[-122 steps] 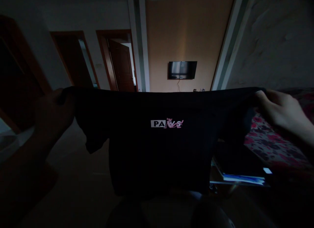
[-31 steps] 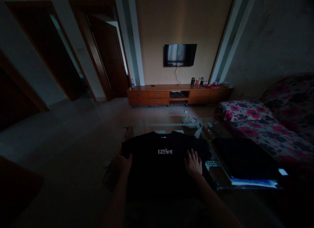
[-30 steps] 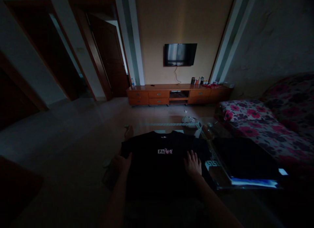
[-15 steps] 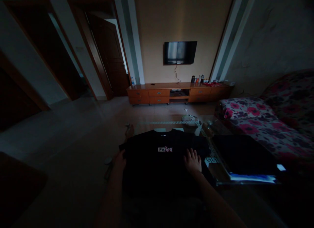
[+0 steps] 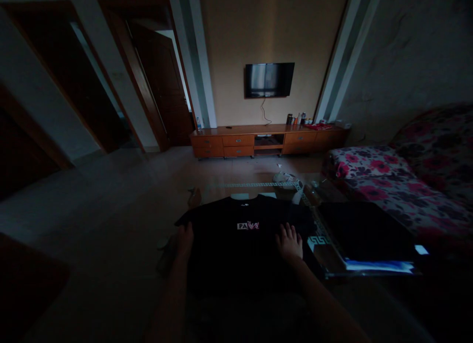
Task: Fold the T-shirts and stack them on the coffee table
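Note:
A black T-shirt with a small "PAWS" print on its chest lies spread on a glass table, collar away from me. At its left sleeve, my left hand is closed on the fabric by the edge; its fingertips are partly hidden in the dark. My right hand rests flat on the shirt's right side, fingers stretched out, holding nothing. Beside the shirt on the right is a folded dark cloth pile with a blue-white layer underneath. The lower part of the shirt fades into shadow.
A floral sofa stands to the right. Beyond the table, a long wooden cabinet carries bottles and cans below a wall-mounted television. A crumpled plastic bag shows near the table's far edge.
My left hand has shifted slightly, and the left sleeve under it now reaches a little farther outward. My right hand stays flat in the same spot on the shirt.

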Demonstrator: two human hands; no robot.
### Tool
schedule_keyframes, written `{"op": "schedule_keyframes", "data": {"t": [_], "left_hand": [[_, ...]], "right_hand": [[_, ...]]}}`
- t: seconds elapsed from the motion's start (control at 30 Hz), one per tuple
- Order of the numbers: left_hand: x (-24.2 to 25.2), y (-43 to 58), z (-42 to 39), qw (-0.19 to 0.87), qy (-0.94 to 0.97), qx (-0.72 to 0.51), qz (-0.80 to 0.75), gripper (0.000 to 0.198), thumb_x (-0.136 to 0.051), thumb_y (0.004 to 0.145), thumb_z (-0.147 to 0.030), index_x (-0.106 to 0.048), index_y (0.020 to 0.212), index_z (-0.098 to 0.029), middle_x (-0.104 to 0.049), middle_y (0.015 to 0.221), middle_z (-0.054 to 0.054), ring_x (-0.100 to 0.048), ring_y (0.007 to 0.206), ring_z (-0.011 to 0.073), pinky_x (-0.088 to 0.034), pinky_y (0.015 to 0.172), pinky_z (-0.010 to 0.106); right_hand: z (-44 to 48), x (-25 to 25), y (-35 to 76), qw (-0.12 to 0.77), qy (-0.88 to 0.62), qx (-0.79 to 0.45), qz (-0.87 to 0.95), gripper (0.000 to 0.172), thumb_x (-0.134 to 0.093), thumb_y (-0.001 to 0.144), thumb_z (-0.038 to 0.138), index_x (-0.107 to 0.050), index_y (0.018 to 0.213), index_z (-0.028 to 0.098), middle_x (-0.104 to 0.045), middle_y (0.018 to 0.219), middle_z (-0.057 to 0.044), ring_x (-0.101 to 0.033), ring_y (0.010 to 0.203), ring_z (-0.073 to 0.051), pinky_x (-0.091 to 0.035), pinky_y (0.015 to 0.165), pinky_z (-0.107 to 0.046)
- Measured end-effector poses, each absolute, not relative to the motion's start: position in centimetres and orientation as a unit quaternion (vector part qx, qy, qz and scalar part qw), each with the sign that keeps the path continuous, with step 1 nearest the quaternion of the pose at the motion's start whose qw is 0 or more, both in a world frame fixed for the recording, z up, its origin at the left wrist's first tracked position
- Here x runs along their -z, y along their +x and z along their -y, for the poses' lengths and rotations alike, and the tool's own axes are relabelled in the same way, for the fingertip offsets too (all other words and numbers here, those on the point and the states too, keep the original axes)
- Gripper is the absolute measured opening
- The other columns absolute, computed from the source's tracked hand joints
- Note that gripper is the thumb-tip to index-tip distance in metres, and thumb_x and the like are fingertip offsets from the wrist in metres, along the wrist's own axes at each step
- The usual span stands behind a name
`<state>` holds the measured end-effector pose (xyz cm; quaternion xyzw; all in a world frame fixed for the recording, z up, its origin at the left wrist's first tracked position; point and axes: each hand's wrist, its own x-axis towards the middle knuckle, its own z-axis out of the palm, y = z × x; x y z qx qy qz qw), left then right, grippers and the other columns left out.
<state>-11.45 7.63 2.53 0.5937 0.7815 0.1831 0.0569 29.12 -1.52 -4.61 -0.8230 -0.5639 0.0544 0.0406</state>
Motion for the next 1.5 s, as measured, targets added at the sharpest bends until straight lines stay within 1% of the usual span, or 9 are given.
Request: {"op": "schedule_keyframes", "data": {"t": [0.23,0.37,0.53,0.67,0.83,1.0,1.17,1.33,1.5], "left_hand": [[0.0,-7.0,-4.8,0.194,0.807,-0.073,-0.553,0.065,-0.052,0.091,-0.061,-0.051,0.147,-0.028,-0.036,0.162,0.006,-0.031,0.150,0.0287,-0.026,0.122,0.045],[1.4,-6.2,-4.3,0.123,0.794,-0.088,-0.589,0.053,-0.034,0.102,-0.045,-0.054,0.144,-0.021,-0.038,0.161,0.008,-0.030,0.151,0.0241,-0.022,0.124,0.043],[2.6,-6.9,-4.1,0.067,0.792,-0.066,-0.603,0.061,-0.039,0.100,-0.047,-0.036,0.155,-0.022,-0.024,0.167,0.009,-0.022,0.154,0.0264,-0.020,0.124,0.045],[2.9,-7.2,-4.2,0.042,0.767,-0.043,-0.639,0.062,-0.040,0.099,-0.048,-0.038,0.155,-0.023,-0.026,0.166,0.010,-0.023,0.153,0.0280,-0.019,0.123,0.049],[2.2,-6.2,-6.4,-0.009,0.748,-0.070,-0.660,0.056,-0.033,0.100,-0.044,-0.052,0.143,-0.013,-0.045,0.155,0.019,-0.038,0.145,0.0326,-0.024,0.120,0.049],[2.3,-5.3,-9.9,0.006,0.800,-0.082,-0.594,0.060,-0.037,0.099,-0.040,-0.039,0.154,-0.016,-0.029,0.165,0.012,-0.025,0.152,0.0274,-0.018,0.124,0.044],[2.6,-5.6,-14.1,0.023,0.779,-0.082,-0.621,0.056,-0.037,0.099,-0.042,-0.050,0.145,-0.015,-0.042,0.159,0.014,-0.034,0.148,0.0287,-0.021,0.122,0.045],[3.9,-6.4,-17.0,0.003,0.778,-0.068,-0.625,0.063,-0.038,0.098,-0.045,-0.042,0.151,-0.011,-0.035,0.162,0.015,-0.024,0.153,0.0273,-0.016,0.124,0.041],[4.6,-6.8,-17.9,-0.017,0.749,-0.087,-0.657,0.064,-0.035,0.098,-0.041,-0.040,0.151,-0.007,-0.029,0.164,0.018,-0.023,0.153,0.0306,-0.013,0.124,0.049]], "right_hand": [[1.4,5.1,29.2,0.038,-0.825,-0.049,0.562,0.063,-0.027,0.102,0.048,-0.030,0.159,0.023,-0.019,0.168,-0.006,-0.011,0.155,-0.026,-0.012,0.121,-0.049],[1.5,4.8,29.2,0.038,-0.825,-0.050,0.562,0.063,-0.027,0.101,0.049,-0.030,0.159,0.024,-0.020,0.168,-0.005,-0.011,0.155,-0.026,-0.012,0.122,-0.048],[1.5,4.5,29.2,0.026,-0.822,-0.070,0.564,0.064,-0.025,0.102,0.048,-0.026,0.161,0.023,-0.016,0.169,-0.006,-0.007,0.156,-0.026,-0.009,0.122,-0.048],[1.7,4.5,28.7,0.027,-0.803,-0.075,0.590,0.065,-0.026,0.102,0.049,-0.024,0.161,0.022,-0.014,0.169,-0.007,-0.005,0.156,-0.027,-0.010,0.122,-0.048],[1.4,4.5,27.6,0.026,-0.792,-0.080,0.605,0.065,-0.029,0.102,0.050,-0.025,0.161,0.021,-0.014,0.169,-0.009,-0.008,0.155,-0.030,-0.014,0.121,-0.051],[1.0,4.9,27.4,0.026,-0.794,-0.072,0.603,0.065,-0.031,0.102,0.048,-0.025,0.161,0.021,-0.013,0.169,-0.008,-0.007,0.156,-0.030,-0.014,0.121,-0.052],[0.6,5.0,27.4,0.030,-0.794,-0.073,0.603,0.065,-0.032,0.101,0.047,-0.026,0.161,0.020,-0.015,0.169,-0.009,-0.007,0.156,-0.031,-0.012,0.121,-0.054],[0.1,4.7,27.2,0.029,-0.796,-0.069,0.601,0.065,-0.032,0.101,0.047,-0.027,0.160,0.021,-0.016,0.168,-0.010,-0.010,0.155,-0.032,-0.013,0.121,-0.054],[-0.1,4.9,27.4,0.029,-0.793,-0.073,0.604,0.066,-0.032,0.101,0.049,-0.025,0.161,0.022,-0.014,0.169,-0.008,-0.008,0.155,-0.031,-0.013,0.121,-0.054]]}}
